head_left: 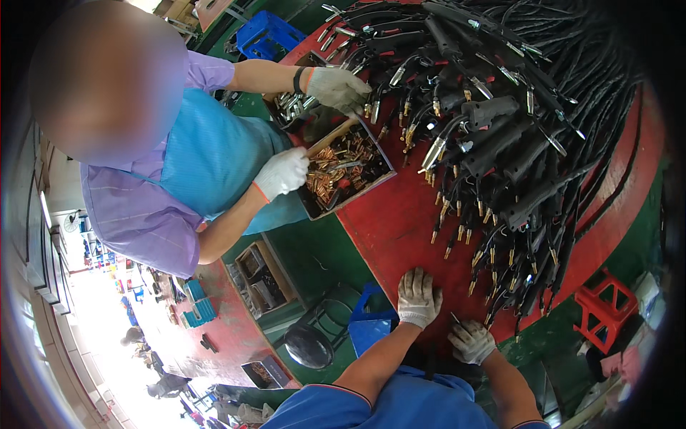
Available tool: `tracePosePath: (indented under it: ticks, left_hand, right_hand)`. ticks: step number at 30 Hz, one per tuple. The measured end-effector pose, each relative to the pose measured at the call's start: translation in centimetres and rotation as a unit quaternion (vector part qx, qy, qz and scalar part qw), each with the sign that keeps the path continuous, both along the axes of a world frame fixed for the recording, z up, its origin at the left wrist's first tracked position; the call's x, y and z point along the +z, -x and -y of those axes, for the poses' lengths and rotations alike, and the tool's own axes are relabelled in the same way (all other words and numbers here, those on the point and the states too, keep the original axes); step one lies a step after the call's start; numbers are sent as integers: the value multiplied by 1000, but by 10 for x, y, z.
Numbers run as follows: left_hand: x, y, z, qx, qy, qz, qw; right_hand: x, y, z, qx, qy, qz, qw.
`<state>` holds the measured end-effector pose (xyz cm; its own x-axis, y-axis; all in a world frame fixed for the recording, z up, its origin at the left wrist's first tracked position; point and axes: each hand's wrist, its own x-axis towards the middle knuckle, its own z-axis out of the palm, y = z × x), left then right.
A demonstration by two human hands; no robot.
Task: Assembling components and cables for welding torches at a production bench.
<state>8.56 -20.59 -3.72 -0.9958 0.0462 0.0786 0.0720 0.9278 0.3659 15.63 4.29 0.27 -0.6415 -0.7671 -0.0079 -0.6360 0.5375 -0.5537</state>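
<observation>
My left hand [419, 297], in a pale work glove, lies on the near part of the red table [386, 232]. Its fingers are stretched out and hold nothing. To its right, at the table edge, my right hand [472, 342] is gloved too and closed, its fingers curled. A thin, dark, rod-like piece [455, 317] sticks out by its fingertips; its kind is too small to tell. Just beyond both hands lies a big heap of welding torches [493, 154] with black handles, brass-coloured tips and black cables [607, 136].
Across the table, a person in a blue apron [182, 154] has gloved hands at a box of copper-coloured parts [343, 168] and at the torches. A black round stool [309, 346], blue stool [368, 322] and red stool [605, 309] stand around. Another red table [221, 329] is left.
</observation>
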Motion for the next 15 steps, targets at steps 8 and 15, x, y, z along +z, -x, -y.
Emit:
tracePosePath:
  ticks: [8,15]
  left_hand:
    - [2,1,0,0,-6,6,1000]
    - [5,2,0,0,-3,7,1000]
  right_hand:
    - [-1,-2,1,-16,17,-24,999]
    - [-5,-5,0,-8,4,-11,1000]
